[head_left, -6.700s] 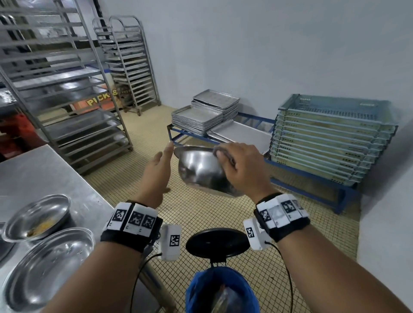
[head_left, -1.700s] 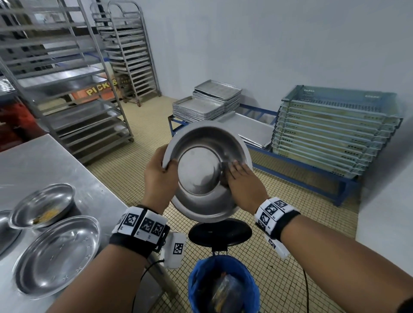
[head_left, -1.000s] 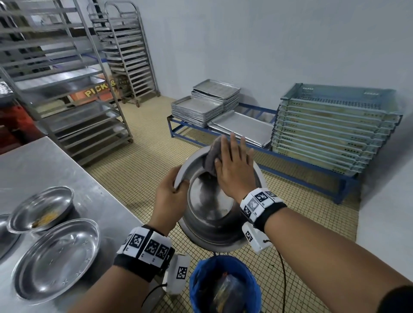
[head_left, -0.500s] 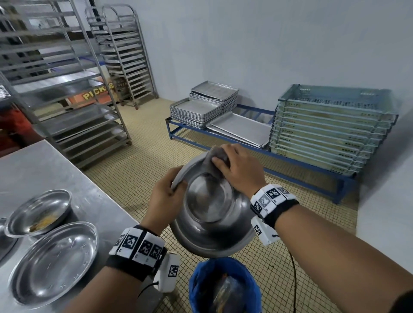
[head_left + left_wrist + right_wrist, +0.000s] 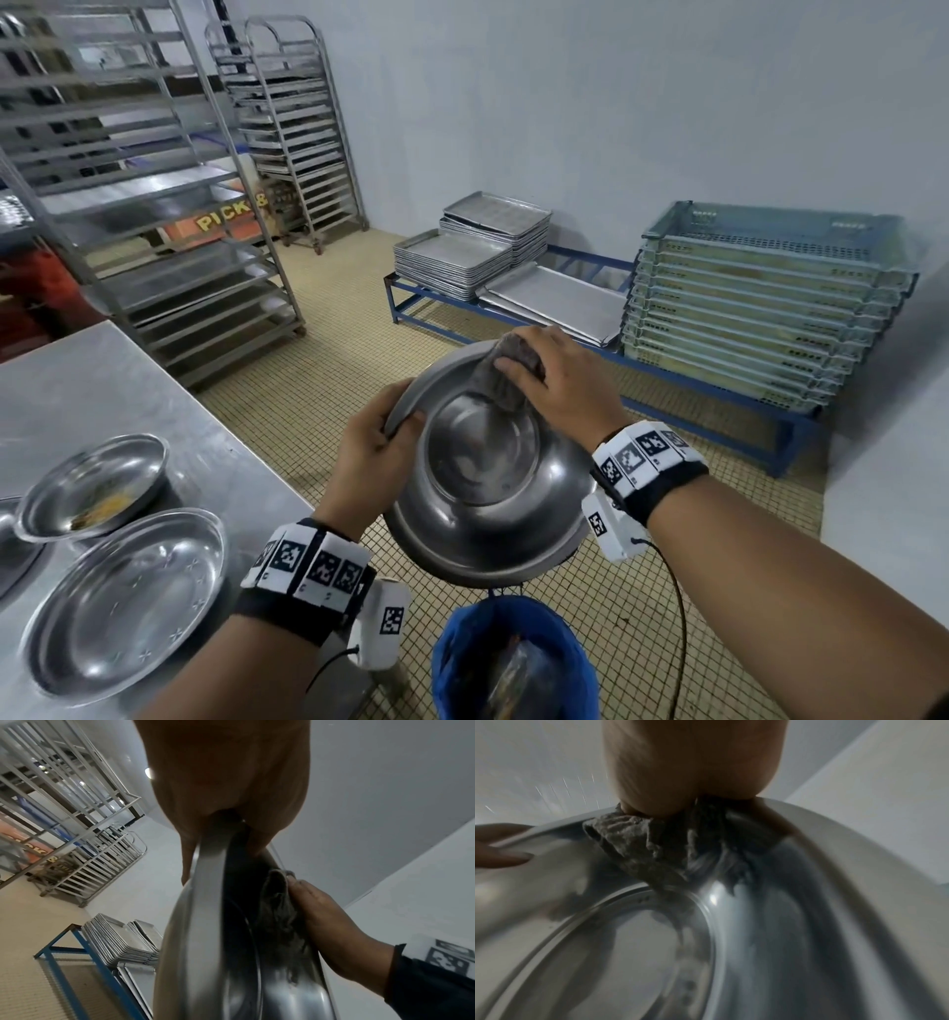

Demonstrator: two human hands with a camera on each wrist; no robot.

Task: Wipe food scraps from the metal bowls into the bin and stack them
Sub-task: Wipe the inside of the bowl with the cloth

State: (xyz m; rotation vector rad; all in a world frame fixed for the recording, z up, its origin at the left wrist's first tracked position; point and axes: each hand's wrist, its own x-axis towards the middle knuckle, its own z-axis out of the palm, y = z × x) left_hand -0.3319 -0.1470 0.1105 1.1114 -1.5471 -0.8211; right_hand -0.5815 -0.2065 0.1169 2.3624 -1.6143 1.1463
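I hold a large metal bowl (image 5: 482, 493) tilted toward me, directly above the blue-lined bin (image 5: 513, 663). My left hand (image 5: 377, 442) grips the bowl's left rim (image 5: 205, 902), thumb inside. My right hand (image 5: 554, 385) clutches a grey rag (image 5: 506, 372) and presses it against the upper inner wall near the far rim. In the right wrist view the rag (image 5: 659, 850) is bunched under my fingers against the bowl (image 5: 757, 943). On the steel table (image 5: 102, 380) sit a wide empty bowl (image 5: 123, 596) and a smaller bowl holding yellow scraps (image 5: 92, 488).
The edge of a third bowl (image 5: 7, 519) shows at the far left of the table. Tall tray racks (image 5: 154, 205) stand behind. A low blue frame (image 5: 667, 370) carries stacked baking trays (image 5: 472, 246) and stacked plastic crates (image 5: 760, 308). Tiled floor lies between.
The bowl has stayed tilted over the bin. My right hand went from flat fingers on the rag to curled round it, shifting slightly along the upper rim.
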